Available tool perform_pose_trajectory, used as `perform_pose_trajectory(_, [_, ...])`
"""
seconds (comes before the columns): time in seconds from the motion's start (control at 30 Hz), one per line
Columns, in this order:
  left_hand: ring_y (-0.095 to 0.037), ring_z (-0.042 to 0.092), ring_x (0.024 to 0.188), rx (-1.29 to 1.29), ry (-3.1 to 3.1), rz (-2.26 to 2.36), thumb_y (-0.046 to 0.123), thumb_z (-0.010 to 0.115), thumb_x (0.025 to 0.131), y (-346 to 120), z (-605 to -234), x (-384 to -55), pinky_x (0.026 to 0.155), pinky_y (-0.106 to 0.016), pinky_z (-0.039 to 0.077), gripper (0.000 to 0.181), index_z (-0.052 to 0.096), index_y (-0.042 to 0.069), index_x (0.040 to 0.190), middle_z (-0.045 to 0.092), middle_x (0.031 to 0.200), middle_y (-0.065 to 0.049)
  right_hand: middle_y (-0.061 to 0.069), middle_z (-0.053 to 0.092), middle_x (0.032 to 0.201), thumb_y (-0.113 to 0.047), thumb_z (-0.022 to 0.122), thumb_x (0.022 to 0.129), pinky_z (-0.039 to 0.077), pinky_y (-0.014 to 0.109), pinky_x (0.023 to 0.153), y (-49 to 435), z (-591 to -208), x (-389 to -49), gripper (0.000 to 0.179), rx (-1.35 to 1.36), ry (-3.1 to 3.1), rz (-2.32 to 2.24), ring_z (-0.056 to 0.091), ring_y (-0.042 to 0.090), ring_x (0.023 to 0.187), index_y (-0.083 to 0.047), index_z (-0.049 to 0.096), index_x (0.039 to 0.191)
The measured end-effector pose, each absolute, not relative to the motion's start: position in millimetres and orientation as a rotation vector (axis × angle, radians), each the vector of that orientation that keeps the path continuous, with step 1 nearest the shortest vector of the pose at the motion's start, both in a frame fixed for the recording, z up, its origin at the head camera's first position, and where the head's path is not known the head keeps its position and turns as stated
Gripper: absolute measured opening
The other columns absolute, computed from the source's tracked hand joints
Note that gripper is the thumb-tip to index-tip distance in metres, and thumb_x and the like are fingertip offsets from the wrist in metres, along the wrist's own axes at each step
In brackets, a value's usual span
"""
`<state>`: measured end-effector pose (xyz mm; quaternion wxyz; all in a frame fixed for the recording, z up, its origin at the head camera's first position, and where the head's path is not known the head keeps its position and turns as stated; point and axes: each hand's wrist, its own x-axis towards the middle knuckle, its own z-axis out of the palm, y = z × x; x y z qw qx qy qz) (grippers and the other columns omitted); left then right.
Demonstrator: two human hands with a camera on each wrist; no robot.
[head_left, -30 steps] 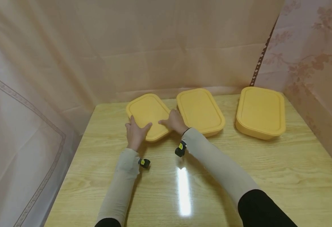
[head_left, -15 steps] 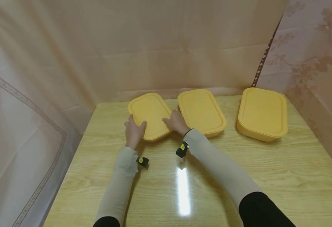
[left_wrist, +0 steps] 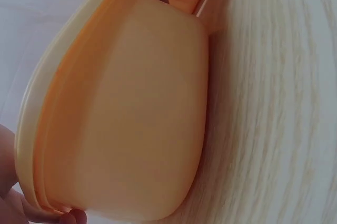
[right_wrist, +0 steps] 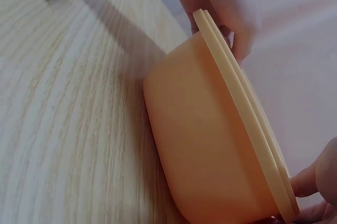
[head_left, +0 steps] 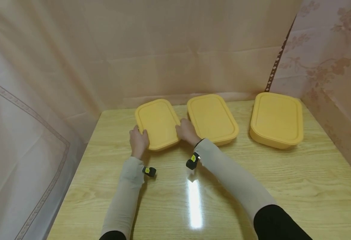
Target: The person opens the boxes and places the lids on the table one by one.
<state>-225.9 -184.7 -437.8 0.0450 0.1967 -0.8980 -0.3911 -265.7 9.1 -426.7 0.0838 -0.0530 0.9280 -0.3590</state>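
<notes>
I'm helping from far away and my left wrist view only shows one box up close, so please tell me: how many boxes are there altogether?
Observer: Three in a row: the held box, the middle box and the far-right box.
Operator: Is the last one squished up against the middle one?
Observer: No, there's a gap between those two, with bare tabletop showing.
Operator: Does the one we're holding have a picture on top?
Observer: None that I can see in the head view; its top is plain yellow, with a line running round near the edge.
</notes>
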Motion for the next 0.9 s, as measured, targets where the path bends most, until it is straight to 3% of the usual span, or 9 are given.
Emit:
perform_pose_trajectory(0.1, [-0.045,0.047,0.123,0.584,-2.746,-1.195,0.023,0.041,0.101,-186,-437,-226,0.107,-0.053,0.04,0.057,0.028,-0.005,0.15,0.039,0.139,-0.031,0.025,0.06,0.124,-0.019,0.045,0.099,0.049,0.044,0.096,10,-428,-263,0.042,-0.16,2.761,-1.086,0.059,0.035,0.109,0.01,0.051,0.129])
perform_pose_trajectory(0.3, [-0.045,0.045,0.126,0.555,-2.744,-1.195,0.021,0.042,0.101,-189,-437,-228,0.109,-0.053,0.038,0.056,0.029,-0.004,0.15,0.039,0.139,-0.032,0.02,0.061,0.103,-0.02,0.046,0.098,0.049,0.038,0.077,11,-431,-257,0.035,-0.164,2.738,-1.166,0.054,0.027,0.085,0.009,0.055,0.117])
perform_pose_trajectory(0.63, [-0.043,0.042,0.131,0.498,-2.726,-1.266,0.019,0.04,0.102,-197,-437,-228,0.113,-0.05,0.035,0.055,0.027,-0.003,0.151,0.039,0.14,-0.032,0.018,0.064,0.1,-0.019,0.05,0.096,0.05,0.035,0.075,10,-432,-244,0.03,-0.125,2.704,-1.296,0.056,0.024,0.084,0.006,0.058,0.111])
perform_pose_trajectory(0.9, [-0.043,0.045,0.124,0.426,-2.68,-1.285,0.016,0.043,0.101,-200,-434,-227,0.109,-0.051,0.038,0.053,0.032,-0.004,0.149,0.043,0.136,-0.032,0.017,0.065,0.094,-0.02,0.054,0.096,0.046,0.023,0.048,9,-432,-231,0.03,-0.117,2.652,-1.424,0.05,0.013,0.046,0.005,0.058,0.111])
